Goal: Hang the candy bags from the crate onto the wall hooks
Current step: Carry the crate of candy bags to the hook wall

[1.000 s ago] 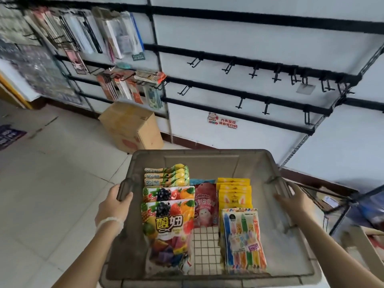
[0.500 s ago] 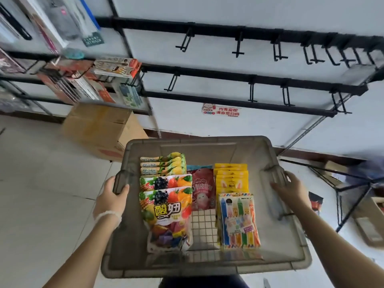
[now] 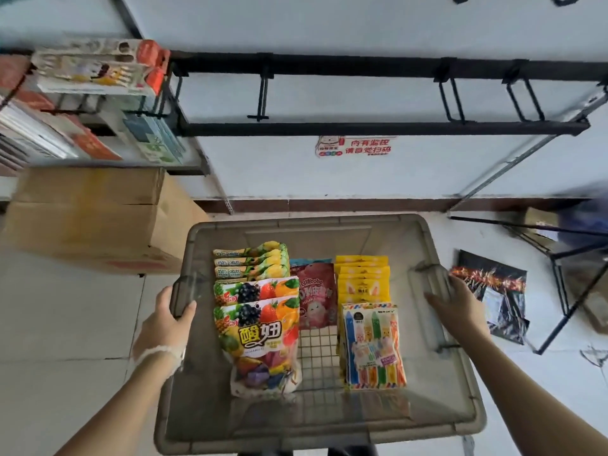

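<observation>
A grey plastic crate [image 3: 332,432] is held low over the white floor. My left hand [image 3: 167,319] grips its left handle and my right hand [image 3: 459,306] grips its right handle. Inside lie rows of candy bags: fruit-print bags [image 3: 258,327] on the left with green-yellow packs [image 3: 251,260] behind them, a pink bag [image 3: 316,296] in the middle, yellow bags [image 3: 362,278] and a striped colourful bag [image 3: 373,345] on the right. Black wall hooks [image 3: 262,97] stick out from a black rail [image 3: 362,65] above the crate.
A cardboard box [image 3: 88,215] stands on the floor at left, under hooks filled with packaged goods [image 3: 95,65]. A black metal frame [image 3: 566,281] and a dark printed bag [image 3: 493,291] lie on the floor at right. A red sticker [image 3: 355,146] is on the wall.
The crate has come down toward the floor and nearer the wall. My view has tilted down, so the upper hook rails have left the frame. Both hands keep their grip.
</observation>
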### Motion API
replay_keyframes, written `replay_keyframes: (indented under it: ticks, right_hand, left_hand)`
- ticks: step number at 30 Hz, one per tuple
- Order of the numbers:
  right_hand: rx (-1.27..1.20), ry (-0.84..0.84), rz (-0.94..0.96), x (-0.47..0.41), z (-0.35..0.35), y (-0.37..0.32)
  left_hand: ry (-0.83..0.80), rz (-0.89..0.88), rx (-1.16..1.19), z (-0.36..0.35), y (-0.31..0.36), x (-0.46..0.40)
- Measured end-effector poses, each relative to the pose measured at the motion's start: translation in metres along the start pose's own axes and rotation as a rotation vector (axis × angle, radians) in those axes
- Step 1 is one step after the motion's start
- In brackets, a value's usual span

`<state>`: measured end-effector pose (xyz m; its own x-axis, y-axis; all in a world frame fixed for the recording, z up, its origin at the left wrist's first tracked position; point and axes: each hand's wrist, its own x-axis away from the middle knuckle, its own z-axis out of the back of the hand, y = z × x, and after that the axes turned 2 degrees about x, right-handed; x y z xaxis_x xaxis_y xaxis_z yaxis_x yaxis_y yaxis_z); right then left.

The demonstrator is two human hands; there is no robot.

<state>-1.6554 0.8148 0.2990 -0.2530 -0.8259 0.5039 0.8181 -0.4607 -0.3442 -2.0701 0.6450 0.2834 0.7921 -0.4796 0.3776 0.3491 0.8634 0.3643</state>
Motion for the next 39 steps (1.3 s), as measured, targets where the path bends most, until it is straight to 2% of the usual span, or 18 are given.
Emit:
replay_keyframes:
  ticks: [8,17,23,29,31,33,34,36,39]
  right_hand:
    - [0.045,0.015,-0.001,-0.058,-0.138,-0.006]
    - [0.011,-0.007,-0.021,-0.14,-0.277,0.007]
    - [0.021,0.067,-0.007,-0.161,-0.306,0.015]
    - [0.124,0.059,0.019,-0.175,-0.298,-0.011]
    - [0.317,0.14,0.12,-0.17,-0.297,-0.025]
    - [0.451,0.265,0.37,-0.162,-0.295,-0.038]
    - [0.483,0.269,0.498,-0.16,-0.295,-0.044]
    - [0.542,0.147,0.646,-0.161,-0.3,-0.052]
    - [0.563,-0.097,0.692,-0.176,-0.321,-0.045]
  left_hand:
    - [-0.004,-0.027,-0.079,-0.085,-0.058,-0.116]
    - [0.031,0.043,-0.033,-0.194,-0.125,-0.204]
    - [0.13,0.003,-0.006,-0.225,-0.126,-0.225]
    - [0.098,-0.041,-0.155,-0.222,-0.105,-0.234]
    - [0.137,-0.06,-0.23,-0.226,-0.093,-0.223]
    - [0.213,-0.174,-0.3,-0.233,-0.079,-0.202]
    - [0.227,-0.238,-0.312,-0.239,-0.07,-0.188]
    - [0.136,-0.312,-0.275,-0.256,-0.05,-0.163]
    - [-0.072,-0.367,-0.244,-0.304,-0.028,-0.132]
